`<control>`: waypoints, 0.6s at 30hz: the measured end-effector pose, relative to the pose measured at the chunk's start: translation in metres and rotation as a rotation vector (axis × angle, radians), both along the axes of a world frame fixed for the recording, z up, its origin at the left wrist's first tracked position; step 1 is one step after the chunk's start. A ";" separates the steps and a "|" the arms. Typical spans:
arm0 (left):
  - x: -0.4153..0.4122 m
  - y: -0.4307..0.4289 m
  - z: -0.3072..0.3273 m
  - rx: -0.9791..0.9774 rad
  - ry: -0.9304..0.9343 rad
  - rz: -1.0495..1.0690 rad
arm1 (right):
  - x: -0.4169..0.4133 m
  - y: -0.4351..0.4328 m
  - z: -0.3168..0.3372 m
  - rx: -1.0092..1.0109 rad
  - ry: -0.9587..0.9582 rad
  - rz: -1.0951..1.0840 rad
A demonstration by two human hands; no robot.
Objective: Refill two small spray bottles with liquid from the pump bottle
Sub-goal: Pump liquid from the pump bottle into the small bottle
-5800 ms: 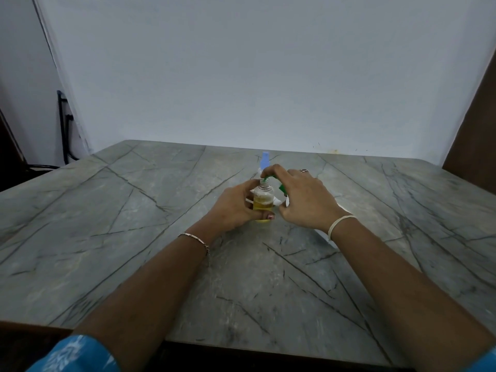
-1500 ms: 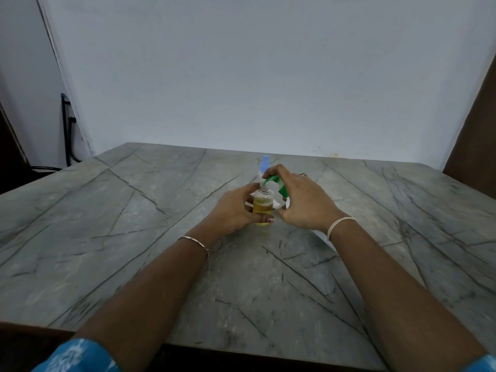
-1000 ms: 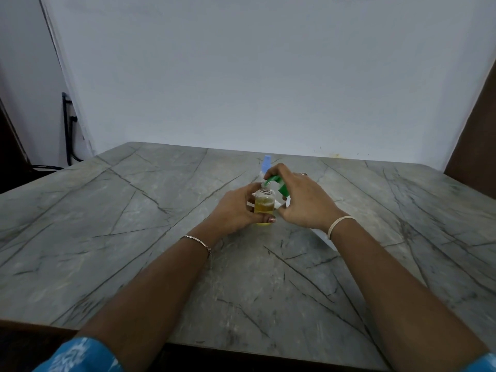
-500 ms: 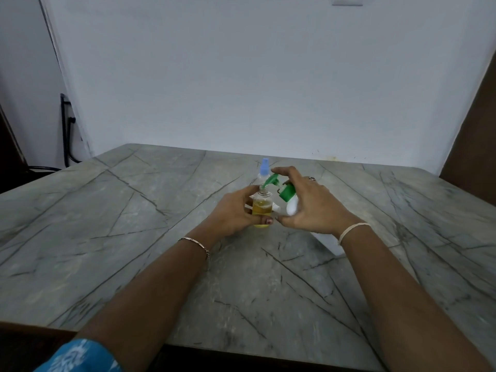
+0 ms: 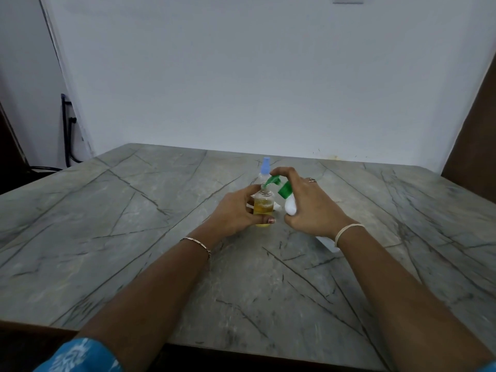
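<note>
Left hand (image 5: 236,210), grip curled round the small open bottle (image 5: 263,204), which stands on the bench (image 5: 107,237) with yellow liquid inside. Right hand (image 5: 311,208), grip wrapped round the tilted white pump bottle (image 5: 290,206) just right of it, green nozzle (image 5: 272,181) at its mouth. Blue-capped spray bottle (image 5: 265,165) stands just behind.

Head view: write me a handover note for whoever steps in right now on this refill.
Left hand grips the open small spray bottle, upright and partly filled with yellow liquid.
Right hand holds the tilted white pump bottle, one finger on the green pump head, its nozzle over the open neck.
Second spray bottle, blue-capped, stands just behind; its level cannot be told.
Left to do: finish filling, recap, then refill the second one.
</note>
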State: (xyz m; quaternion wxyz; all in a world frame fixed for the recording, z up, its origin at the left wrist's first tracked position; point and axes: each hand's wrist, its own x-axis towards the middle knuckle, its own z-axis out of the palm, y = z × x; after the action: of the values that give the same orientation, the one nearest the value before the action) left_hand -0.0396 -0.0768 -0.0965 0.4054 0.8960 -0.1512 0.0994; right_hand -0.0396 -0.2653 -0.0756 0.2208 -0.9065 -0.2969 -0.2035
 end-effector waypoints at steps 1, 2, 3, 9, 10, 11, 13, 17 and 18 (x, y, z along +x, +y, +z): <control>0.000 0.000 0.000 0.003 0.001 0.002 | 0.000 0.001 0.000 0.002 -0.015 -0.001; 0.000 0.001 0.001 0.008 0.003 0.004 | 0.000 0.002 0.000 0.002 -0.025 -0.004; 0.000 0.001 0.001 0.010 0.006 0.005 | 0.000 0.003 -0.001 0.000 -0.034 -0.010; 0.002 0.001 -0.001 0.009 0.007 0.009 | 0.001 0.001 -0.004 -0.066 -0.062 -0.063; 0.002 0.001 -0.001 0.013 0.009 0.005 | 0.001 0.000 -0.004 -0.088 -0.071 -0.077; 0.002 0.001 -0.001 0.016 0.013 0.001 | 0.001 -0.001 -0.004 -0.104 -0.081 -0.086; 0.002 0.001 -0.001 0.016 0.014 0.002 | 0.001 -0.001 -0.004 -0.110 -0.081 -0.081; -0.001 0.002 0.001 0.035 -0.003 0.009 | 0.001 0.000 -0.003 -0.059 -0.060 -0.069; -0.002 0.002 0.002 0.040 -0.008 0.009 | 0.001 0.002 -0.003 -0.051 -0.069 -0.072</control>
State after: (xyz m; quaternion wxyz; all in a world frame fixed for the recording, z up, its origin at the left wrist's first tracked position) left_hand -0.0419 -0.0750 -0.0949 0.3864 0.9041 -0.1510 0.1019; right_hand -0.0385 -0.2637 -0.0790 0.1796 -0.9145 -0.2764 -0.2346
